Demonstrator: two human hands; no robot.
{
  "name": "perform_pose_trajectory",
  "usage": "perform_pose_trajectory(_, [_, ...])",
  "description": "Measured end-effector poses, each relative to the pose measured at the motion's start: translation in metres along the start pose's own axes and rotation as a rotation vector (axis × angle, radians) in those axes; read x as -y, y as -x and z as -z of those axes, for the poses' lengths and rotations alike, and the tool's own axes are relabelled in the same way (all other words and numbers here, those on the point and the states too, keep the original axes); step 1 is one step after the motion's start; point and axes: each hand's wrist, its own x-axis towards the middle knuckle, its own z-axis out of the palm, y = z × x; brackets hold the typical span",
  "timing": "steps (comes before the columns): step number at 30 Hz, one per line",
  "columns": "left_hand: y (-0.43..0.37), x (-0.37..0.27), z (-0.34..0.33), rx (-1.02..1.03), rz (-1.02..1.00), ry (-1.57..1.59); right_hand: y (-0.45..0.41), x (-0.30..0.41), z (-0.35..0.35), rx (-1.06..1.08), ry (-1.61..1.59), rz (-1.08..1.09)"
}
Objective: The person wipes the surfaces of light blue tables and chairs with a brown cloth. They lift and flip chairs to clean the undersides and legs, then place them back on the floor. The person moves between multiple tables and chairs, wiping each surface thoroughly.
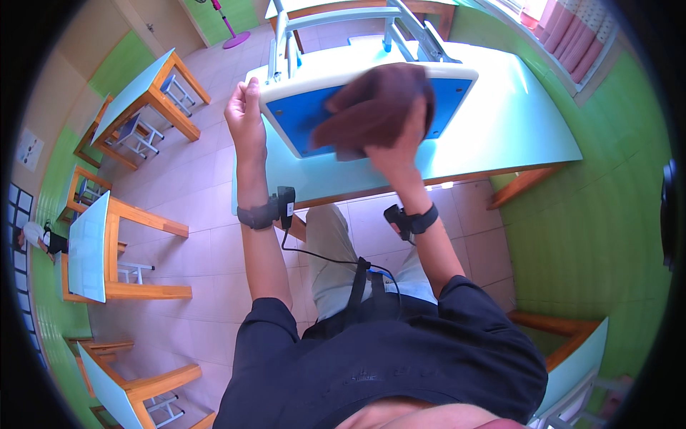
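A small stool with a blue seat panel [303, 119] and a white rim is tipped on its side on the pale-topped table [498, 126], its seat facing me. Its grey metal legs [343, 19] point away toward the far side. My left hand [245, 110] grips the left end of the white rim, thumb on top. In my right hand [404, 134] is a dark brown cloth [375, 110], pressed against the seat and blurred by motion. The cloth hides much of the blue panel and part of my fingers.
Several wooden tables, one with a glassy top [88, 246], stand to the left with stools [136, 131] under them. A person [43, 238] is at the far left. A pink fan stand [236, 38] is at the back. The green wall [568, 225] and curtained window [576, 37] lie right.
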Motion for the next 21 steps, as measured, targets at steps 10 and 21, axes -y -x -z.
perform_pose_trajectory(10, [0.010,-0.003,-0.014,-0.104,0.018,-0.031,0.025,-0.011,0.003,0.061,-0.027,-0.444])
perform_pose_trajectory(21, [0.005,-0.004,-0.003,0.025,-0.031,-0.052,0.067,0.133,-0.044,0.245,-0.433,-0.711])
